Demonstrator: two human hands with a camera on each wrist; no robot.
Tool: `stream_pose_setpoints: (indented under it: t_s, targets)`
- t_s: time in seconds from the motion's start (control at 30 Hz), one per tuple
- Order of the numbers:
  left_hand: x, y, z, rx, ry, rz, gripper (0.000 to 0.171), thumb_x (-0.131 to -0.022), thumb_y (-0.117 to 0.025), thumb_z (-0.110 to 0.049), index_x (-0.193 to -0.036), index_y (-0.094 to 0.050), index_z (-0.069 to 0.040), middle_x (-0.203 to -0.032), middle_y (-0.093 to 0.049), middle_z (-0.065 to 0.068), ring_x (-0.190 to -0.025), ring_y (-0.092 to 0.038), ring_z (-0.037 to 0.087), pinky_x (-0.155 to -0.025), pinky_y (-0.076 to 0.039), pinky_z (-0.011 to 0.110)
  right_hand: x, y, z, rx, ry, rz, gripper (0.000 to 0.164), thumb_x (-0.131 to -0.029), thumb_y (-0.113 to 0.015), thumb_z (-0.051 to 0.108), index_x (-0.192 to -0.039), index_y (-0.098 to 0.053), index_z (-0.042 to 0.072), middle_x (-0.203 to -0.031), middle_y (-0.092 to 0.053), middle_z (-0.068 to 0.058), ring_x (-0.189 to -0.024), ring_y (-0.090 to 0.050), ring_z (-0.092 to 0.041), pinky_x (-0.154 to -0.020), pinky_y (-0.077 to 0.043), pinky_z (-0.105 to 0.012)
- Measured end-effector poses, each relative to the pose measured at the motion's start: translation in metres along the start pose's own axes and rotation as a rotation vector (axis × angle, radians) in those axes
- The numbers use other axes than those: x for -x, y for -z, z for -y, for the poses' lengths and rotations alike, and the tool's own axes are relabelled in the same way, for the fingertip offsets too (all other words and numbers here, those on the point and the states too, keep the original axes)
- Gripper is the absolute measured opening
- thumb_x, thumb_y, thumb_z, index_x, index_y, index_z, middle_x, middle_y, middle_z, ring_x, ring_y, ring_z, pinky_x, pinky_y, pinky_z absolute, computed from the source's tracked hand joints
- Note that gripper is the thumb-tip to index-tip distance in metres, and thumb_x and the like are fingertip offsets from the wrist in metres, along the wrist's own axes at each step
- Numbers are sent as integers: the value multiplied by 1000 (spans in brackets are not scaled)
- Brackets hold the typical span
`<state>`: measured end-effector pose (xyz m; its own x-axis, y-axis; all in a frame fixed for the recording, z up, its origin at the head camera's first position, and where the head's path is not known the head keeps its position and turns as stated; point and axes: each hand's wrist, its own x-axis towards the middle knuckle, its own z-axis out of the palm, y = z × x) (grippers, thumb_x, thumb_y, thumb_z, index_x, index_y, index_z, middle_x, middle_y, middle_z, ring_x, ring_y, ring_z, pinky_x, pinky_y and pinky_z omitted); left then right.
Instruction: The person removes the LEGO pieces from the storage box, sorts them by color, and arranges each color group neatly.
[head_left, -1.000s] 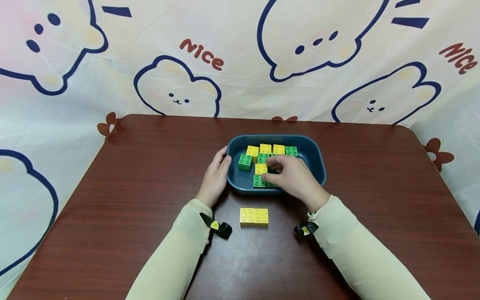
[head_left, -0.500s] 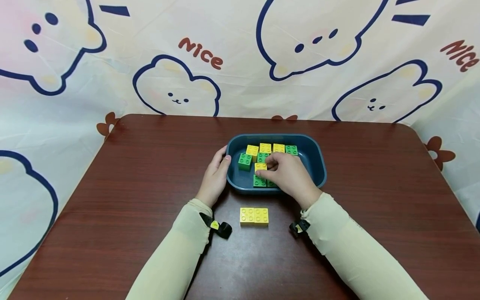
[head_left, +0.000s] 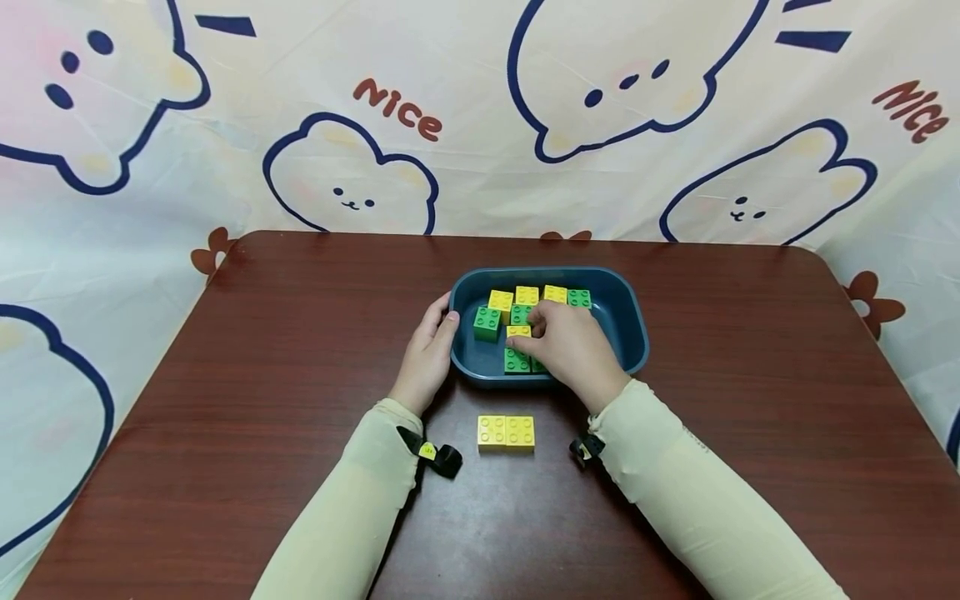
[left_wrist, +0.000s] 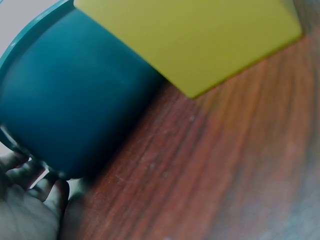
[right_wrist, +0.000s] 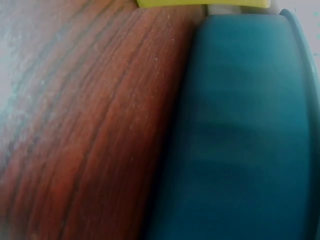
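A blue tray point(head_left: 624, 325) with green and yellow toy building bricks stands on the table. My left hand point(head_left: 424, 357) holds its left end, thumb at the rim; in the left wrist view the curled fingers point(left_wrist: 59, 192) touch the tray wall point(left_wrist: 75, 85). Inside the tray, my right hand point(head_left: 576, 348) pinches a yellow brick point(head_left: 518, 331), with the thumb in front and the index finger behind. That hand covers part of the brick and of others under it. In front of the tray, two yellow bricks point(head_left: 506, 431) sit side by side on the table.
Nearest the held brick are green bricks point(head_left: 517, 361) in front and another green brick point(head_left: 487, 322) to the left. Yellow bricks point(head_left: 527, 295) and a green one point(head_left: 579, 297) line the back. The brown table point(head_left: 300, 375) ends at a printed cloth point(head_left: 480, 183).
My right hand has shifted slightly left and its thumb and index finger have come in to the yellow brick. The left hand and tray stay in place.
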<state>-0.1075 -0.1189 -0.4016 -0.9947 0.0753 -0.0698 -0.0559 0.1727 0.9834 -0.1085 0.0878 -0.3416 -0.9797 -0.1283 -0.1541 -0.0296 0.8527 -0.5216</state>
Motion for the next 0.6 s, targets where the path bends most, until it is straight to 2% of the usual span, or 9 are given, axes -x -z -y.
stream_pose_setpoints:
  t_s: [0.27, 0.43, 0.6]
  targets:
    - [0, -1, 0, -5, 6, -5, 46, -109, -40, -38, -154, -38, -28, -156, -38, -9, -144, -32, 11, -118, -27, 46, 0, 0, 1, 0, 0, -7, 46, -86, -79, 42, -117, -70, 9, -96, -71, -3, -86, -63, -19, -78, -55, -38]
    - [0, -1, 1, -5, 1, -2, 47, -109, -40, -39, -154, -38, -28, -156, -39, -9, -144, -32, 10, -118, -27, 46, 2, 0, 1, -19, -15, 10, 46, -89, -77, 39, -123, -68, 9, -108, -71, -5, -96, -63, -20, -86, -55, -40]
    - [0, 0, 1, -7, -9, -1, 47, -109, -40, -39, -154, -39, -27, -156, -39, -8, -143, -32, 11, -118, -27, 46, 5, 0, 0, -29, 11, 0, 45, -90, -74, 34, -126, -67, 8, -117, -71, -7, -105, -65, -21, -92, -54, -42]
